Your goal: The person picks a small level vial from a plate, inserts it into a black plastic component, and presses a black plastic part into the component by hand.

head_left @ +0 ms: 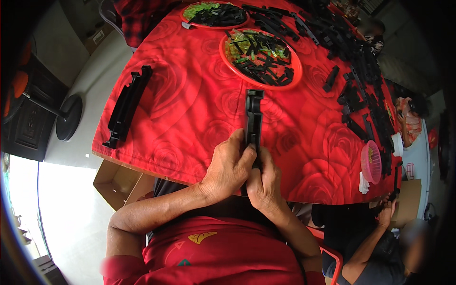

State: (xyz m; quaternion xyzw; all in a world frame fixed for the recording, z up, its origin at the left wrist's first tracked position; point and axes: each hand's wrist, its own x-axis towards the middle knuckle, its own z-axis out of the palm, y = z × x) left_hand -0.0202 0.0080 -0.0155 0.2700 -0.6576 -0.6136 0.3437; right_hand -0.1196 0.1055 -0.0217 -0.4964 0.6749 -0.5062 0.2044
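Taking the held black part as the centre of our clock, we start far left: just past nine, a round black stand base sits on the pale floor. Round at eight, an open cardboard box shows below the table edge. Between nine and ten, up on the rose-patterned red cloth, a lone black bar lies slantwise, well apart from everything else. Past eleven, there's the far plate, heaped with green and black pieces.

Now the middle! Our left hand grips from the left, our right hand from the right, the two together, clamped on the held black part. It points to twelve above the cloth, its near end partly hidden by our fingers. Just beyond its tip, the near plate holds more green and black bits.

Over at two, we've got a sprawling pile of black parts; between three and four, a pink basket with crumpled white tissue just beside it. And at four, a co-worker's hand.
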